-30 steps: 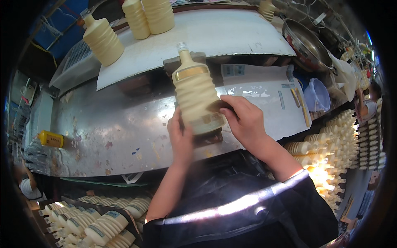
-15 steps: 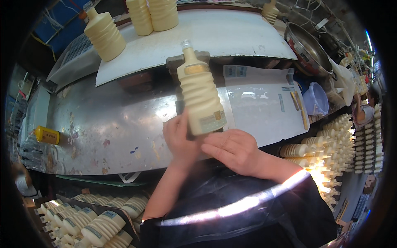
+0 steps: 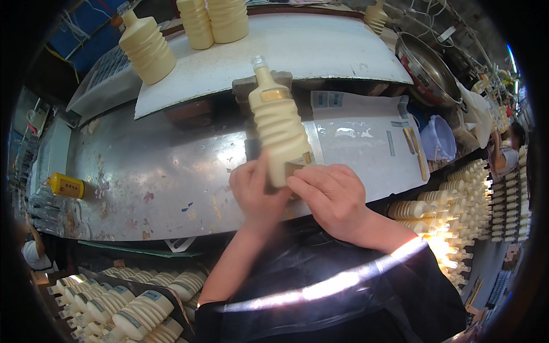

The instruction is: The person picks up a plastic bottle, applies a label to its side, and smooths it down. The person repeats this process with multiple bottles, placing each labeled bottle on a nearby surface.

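Observation:
A cream-coloured bottle [image 3: 280, 128] with wavy ribs, a clear cap and a gold band below the neck lies in front of me. Its neck end rests on a dark block [image 3: 243, 88]. My left hand [image 3: 257, 186] grips the base, with a finger along the bottle's left side. At the lower right of the bottle, my right hand [image 3: 329, 191] has its fingers pinched together on a greyish-brown label [image 3: 294, 168]. Part of that label stands up from the bottle; the rest is hidden behind my fingers.
A white board [image 3: 320, 46] crosses the far side, bearing several similar bottles [image 3: 147, 48]. Label strips lie on a pale sheet [image 3: 366, 143] at right, near a lilac bucket [image 3: 437, 137]. A yellow container [image 3: 66, 186] stands left. Bottles fill a crate [image 3: 131, 308] lower left.
My right hand has gone from lying flat by the base to pinching the label, whose printed face was flat on the bottle. The bottle has stayed nearly in place.

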Demonstrator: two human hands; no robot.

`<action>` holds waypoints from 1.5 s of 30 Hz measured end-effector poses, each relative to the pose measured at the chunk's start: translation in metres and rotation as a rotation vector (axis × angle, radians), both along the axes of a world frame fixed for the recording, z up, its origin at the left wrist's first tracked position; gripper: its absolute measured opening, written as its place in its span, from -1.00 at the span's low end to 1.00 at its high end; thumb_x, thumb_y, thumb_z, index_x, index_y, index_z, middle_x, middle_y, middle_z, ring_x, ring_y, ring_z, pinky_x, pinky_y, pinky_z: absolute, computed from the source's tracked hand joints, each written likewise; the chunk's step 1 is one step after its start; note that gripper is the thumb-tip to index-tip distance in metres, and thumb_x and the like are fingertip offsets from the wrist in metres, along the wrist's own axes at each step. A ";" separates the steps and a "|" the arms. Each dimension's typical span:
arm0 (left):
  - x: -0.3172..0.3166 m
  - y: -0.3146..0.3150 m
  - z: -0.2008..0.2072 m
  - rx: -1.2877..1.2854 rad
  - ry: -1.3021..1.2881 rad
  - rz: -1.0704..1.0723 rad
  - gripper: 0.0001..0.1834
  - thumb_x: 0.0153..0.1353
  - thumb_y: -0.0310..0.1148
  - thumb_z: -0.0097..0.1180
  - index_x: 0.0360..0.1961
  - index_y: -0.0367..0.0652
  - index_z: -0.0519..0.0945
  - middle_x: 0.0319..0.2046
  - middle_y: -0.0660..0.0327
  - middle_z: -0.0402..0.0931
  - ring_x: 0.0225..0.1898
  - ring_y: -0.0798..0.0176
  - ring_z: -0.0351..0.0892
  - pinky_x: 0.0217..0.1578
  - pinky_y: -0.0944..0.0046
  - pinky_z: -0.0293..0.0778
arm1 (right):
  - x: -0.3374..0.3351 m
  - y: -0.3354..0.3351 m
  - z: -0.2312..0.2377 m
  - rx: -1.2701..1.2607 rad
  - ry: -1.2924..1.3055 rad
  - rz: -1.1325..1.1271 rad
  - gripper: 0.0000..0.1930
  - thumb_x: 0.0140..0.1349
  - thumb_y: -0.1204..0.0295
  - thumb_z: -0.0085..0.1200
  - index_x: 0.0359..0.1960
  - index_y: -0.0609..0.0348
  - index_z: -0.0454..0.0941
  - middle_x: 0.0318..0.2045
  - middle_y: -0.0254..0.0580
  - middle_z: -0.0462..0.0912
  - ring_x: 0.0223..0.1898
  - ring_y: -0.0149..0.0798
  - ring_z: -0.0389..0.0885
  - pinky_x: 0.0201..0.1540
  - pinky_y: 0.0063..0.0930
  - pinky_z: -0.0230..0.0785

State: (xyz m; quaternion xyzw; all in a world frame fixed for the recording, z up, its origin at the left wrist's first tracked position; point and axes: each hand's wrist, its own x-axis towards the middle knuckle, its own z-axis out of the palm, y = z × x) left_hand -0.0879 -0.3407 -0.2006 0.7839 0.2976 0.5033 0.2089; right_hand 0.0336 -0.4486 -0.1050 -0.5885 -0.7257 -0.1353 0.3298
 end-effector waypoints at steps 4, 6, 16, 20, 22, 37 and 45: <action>0.002 0.000 -0.008 0.003 0.007 -0.013 -0.19 -0.15 -0.31 0.51 0.25 -0.17 0.62 -0.15 0.18 0.52 -0.09 0.06 0.47 0.01 0.08 0.36 | -0.013 0.004 -0.001 -0.025 0.048 0.031 -0.64 0.03 0.56 0.21 -0.06 0.20 0.67 -0.17 -0.18 0.73 -0.27 -0.16 0.72 -0.25 -0.34 0.52; 0.000 0.000 -0.005 -0.023 0.018 -0.027 -0.15 -0.19 -0.31 0.56 0.27 -0.17 0.61 -0.14 0.18 0.52 -0.07 0.05 0.47 0.02 0.08 0.35 | -0.007 0.003 0.004 -0.106 0.119 0.017 -0.65 0.09 0.55 0.26 -0.03 0.17 0.66 -0.27 -0.13 0.75 -0.36 -0.12 0.74 -0.33 -0.34 0.54; -0.007 0.000 -0.012 -0.135 0.001 -0.070 -0.11 -0.17 -0.33 0.58 0.30 -0.21 0.55 -0.03 0.08 0.53 0.05 -0.01 0.49 0.10 0.04 0.38 | 0.000 0.006 -0.003 -0.434 0.559 -0.375 -0.72 0.31 0.34 0.19 -0.01 0.14 0.49 -0.57 0.03 0.66 -0.50 0.10 0.70 -0.42 -0.16 0.52; -0.020 0.006 -0.014 -0.175 0.066 -0.125 -0.10 -0.05 -0.35 0.48 0.39 -0.27 0.43 0.07 0.02 0.49 0.09 -0.04 0.48 0.18 0.04 0.37 | 0.022 0.002 -0.015 -0.469 0.630 -0.434 -0.73 0.34 0.34 0.12 0.02 0.13 0.46 -0.57 0.05 0.64 -0.50 0.13 0.67 -0.41 -0.11 0.47; -0.021 0.006 -0.011 -0.204 0.087 -0.161 -0.09 0.06 -0.28 0.41 0.44 -0.30 0.34 0.11 -0.01 0.44 0.13 -0.05 0.44 0.24 0.04 0.33 | 0.039 -0.002 -0.017 -0.493 0.727 -0.487 -0.72 0.35 0.34 0.11 0.04 0.11 0.46 -0.58 0.02 0.62 -0.54 0.06 0.65 -0.44 -0.15 0.42; 0.001 0.004 -0.018 -0.453 -0.041 -0.116 -0.41 0.55 -0.20 -0.18 0.42 -0.45 0.29 0.17 -0.09 0.35 0.23 -0.03 0.34 0.33 0.08 0.20 | 0.038 -0.016 -0.042 -0.500 0.908 -0.402 -0.68 0.41 0.28 0.04 0.14 0.03 0.40 -0.52 0.10 0.65 -0.40 0.25 0.67 -0.32 0.01 0.47; 0.003 0.002 -0.009 -0.467 0.075 -0.045 -0.30 0.39 -0.13 0.08 0.41 -0.37 0.30 0.15 -0.09 0.33 0.23 -0.09 0.29 0.32 0.00 0.18 | 0.029 -0.011 -0.059 -0.370 0.847 -0.319 -0.71 0.43 0.34 0.07 0.13 0.07 0.44 -0.66 -0.22 0.50 -0.64 -0.29 0.50 -0.51 -0.37 0.29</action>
